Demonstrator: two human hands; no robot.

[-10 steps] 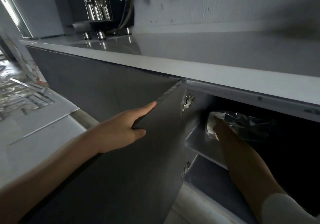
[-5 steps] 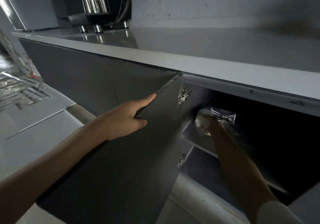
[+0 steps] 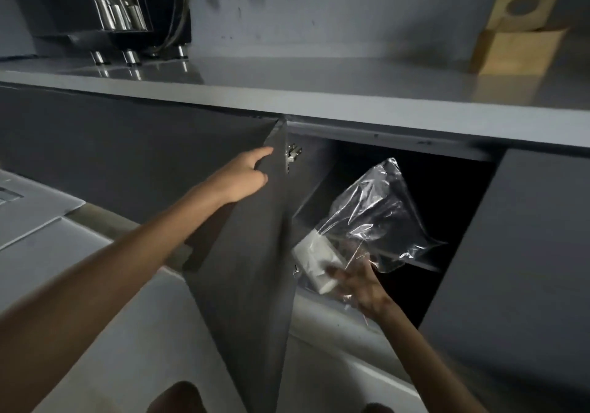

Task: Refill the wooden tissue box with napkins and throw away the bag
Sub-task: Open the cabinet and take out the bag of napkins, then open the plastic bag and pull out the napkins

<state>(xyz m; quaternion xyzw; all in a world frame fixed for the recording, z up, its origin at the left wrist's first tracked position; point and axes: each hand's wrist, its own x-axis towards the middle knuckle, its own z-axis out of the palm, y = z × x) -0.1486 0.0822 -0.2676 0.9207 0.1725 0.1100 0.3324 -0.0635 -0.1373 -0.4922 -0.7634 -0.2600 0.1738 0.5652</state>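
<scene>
Fingers of the right hand (image 3: 357, 288) grasp the clear plastic bag (image 3: 380, 218) with white folded napkins (image 3: 314, 262), now pulled out of the dark cabinet (image 3: 447, 189) where it lay before. Between the arms stands the open dark grey cabinet door (image 3: 255, 269); the left hand (image 3: 242, 176) grips its edge. Farther, the light wooden tissue box (image 3: 517, 48) stands on the grey table (image 3: 319, 93), well apart from the black coffee machine (image 3: 121, 7).

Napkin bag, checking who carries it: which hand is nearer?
Right. The right hand grips the napkin bag at its lower end; the left hand holds the cabinet door, left of the bag and apart from it.
</scene>
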